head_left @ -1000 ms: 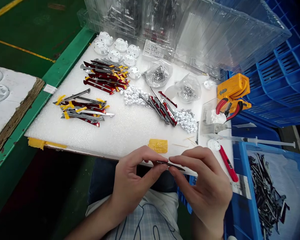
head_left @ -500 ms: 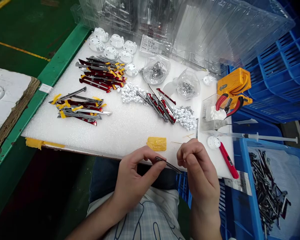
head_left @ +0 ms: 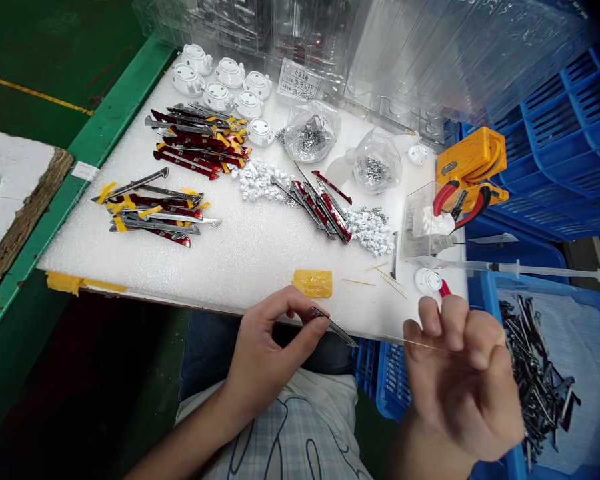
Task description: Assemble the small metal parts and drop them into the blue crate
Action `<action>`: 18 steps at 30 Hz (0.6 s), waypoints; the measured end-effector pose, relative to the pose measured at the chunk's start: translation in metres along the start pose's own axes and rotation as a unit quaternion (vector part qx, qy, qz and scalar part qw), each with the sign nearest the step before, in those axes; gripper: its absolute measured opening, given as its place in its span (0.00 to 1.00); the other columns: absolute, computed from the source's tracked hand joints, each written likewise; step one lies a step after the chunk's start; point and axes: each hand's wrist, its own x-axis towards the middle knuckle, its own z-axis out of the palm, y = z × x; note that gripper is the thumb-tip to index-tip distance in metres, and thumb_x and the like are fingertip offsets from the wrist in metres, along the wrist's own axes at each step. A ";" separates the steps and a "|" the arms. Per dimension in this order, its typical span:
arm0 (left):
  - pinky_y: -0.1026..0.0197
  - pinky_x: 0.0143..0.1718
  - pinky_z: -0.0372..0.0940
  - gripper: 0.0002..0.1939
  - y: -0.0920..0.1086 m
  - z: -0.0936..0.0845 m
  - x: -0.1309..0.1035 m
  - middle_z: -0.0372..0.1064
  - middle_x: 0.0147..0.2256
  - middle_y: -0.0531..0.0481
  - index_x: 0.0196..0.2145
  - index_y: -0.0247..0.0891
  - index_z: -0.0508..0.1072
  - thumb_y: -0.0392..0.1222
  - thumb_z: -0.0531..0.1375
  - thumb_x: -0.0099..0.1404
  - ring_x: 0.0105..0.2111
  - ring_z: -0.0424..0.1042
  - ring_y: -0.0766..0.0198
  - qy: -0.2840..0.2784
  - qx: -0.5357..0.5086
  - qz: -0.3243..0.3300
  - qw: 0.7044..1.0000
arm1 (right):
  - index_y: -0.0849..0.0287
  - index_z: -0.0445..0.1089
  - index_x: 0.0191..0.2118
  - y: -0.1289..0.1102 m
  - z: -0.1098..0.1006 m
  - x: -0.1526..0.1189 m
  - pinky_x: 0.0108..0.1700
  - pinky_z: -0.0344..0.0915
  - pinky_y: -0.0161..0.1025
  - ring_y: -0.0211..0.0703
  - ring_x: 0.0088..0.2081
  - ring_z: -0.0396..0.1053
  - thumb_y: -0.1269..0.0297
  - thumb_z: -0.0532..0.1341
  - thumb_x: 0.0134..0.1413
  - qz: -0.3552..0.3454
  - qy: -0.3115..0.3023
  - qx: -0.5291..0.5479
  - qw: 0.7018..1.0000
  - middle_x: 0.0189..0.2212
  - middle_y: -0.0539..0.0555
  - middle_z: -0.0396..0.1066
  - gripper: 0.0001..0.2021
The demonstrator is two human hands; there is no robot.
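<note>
Pinched slim dark-grey metal piece [head_left: 336,329] between left hand's [head_left: 260,353] thumb and forefinger on near side of flat yellow tape patch [head_left: 313,283], curled right hand [head_left: 463,377] well right of patch, thin pale strand [head_left: 423,345] across fingers, couldn't tell if gripped, and had glossy red-and-silver metal pile [head_left: 324,210] beyond patch.

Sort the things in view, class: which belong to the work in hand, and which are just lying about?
Likely in the job:
- thin metal piece, in the left hand
- fine strand, by the right hand
- yellow-tagged metal pieces

Seemingly just lying about:
- pliers
- syringe
- round white pieces
</note>
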 end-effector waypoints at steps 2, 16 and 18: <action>0.62 0.34 0.68 0.05 0.000 0.001 0.000 0.77 0.27 0.53 0.30 0.40 0.79 0.35 0.67 0.65 0.29 0.74 0.63 -0.013 0.009 0.008 1.000 | 0.51 0.57 0.30 -0.003 -0.003 0.001 0.15 0.45 0.36 0.39 0.22 0.53 0.58 0.60 0.74 0.024 -0.002 0.031 0.999 0.26 0.46 0.49 0.17; 0.64 0.32 0.65 0.05 0.000 -0.005 -0.004 0.76 0.27 0.55 0.30 0.40 0.81 0.35 0.68 0.64 0.28 0.71 0.66 -0.048 -0.040 -0.056 0.996 | 0.54 0.57 0.25 -0.002 -0.024 -0.014 0.16 0.50 0.36 0.32 0.11 0.48 0.58 0.59 0.74 0.009 0.003 -0.069 0.998 0.13 0.41 0.50 0.22; 0.64 0.32 0.65 0.05 0.000 -0.005 -0.003 0.75 0.26 0.55 0.29 0.40 0.80 0.36 0.67 0.64 0.28 0.70 0.66 -0.051 -0.041 -0.062 0.996 | 0.55 0.61 0.23 -0.003 -0.048 -0.030 0.17 0.51 0.36 0.34 0.13 0.54 0.61 0.60 0.73 0.005 0.012 -0.177 0.984 0.14 0.43 0.54 0.22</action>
